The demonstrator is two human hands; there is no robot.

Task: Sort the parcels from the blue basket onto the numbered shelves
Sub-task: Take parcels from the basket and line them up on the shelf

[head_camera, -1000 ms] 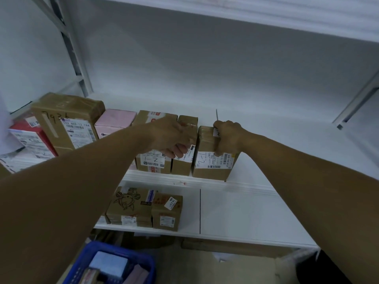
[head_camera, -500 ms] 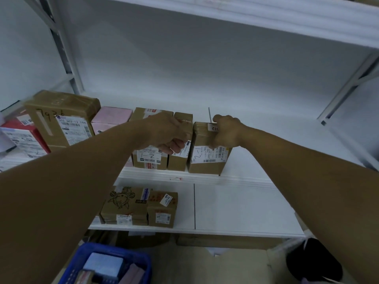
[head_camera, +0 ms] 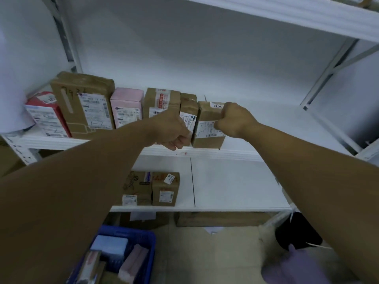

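On the upper shelf (head_camera: 235, 155) stands a row of parcels. At its right end is a small brown parcel (head_camera: 207, 140) with a white label on its front and a numbered sticker on top. My right hand (head_camera: 231, 119) grips this parcel's right side, fingers curled round the edge. My left hand (head_camera: 172, 132) is a curled fist in front of the narrow brown parcel (head_camera: 188, 105) beside it, and I see nothing held in it. The blue basket (head_camera: 150, 253) sits on the floor at bottom left with several parcels inside, partly hidden by my left arm.
Left along the row are a taped brown box (head_camera: 162, 99), a pink box (head_camera: 127, 107), a large brown box (head_camera: 84, 105) and a red box (head_camera: 47, 117). Two brown parcels (head_camera: 151, 187) stand on the lower shelf (head_camera: 235, 181). A dark bag (head_camera: 297, 230) lies on the floor.
My left hand has come down off the top of the narrow parcel to its front. My right hand has slid from the small parcel's top to its right side. The camera has tilted down.
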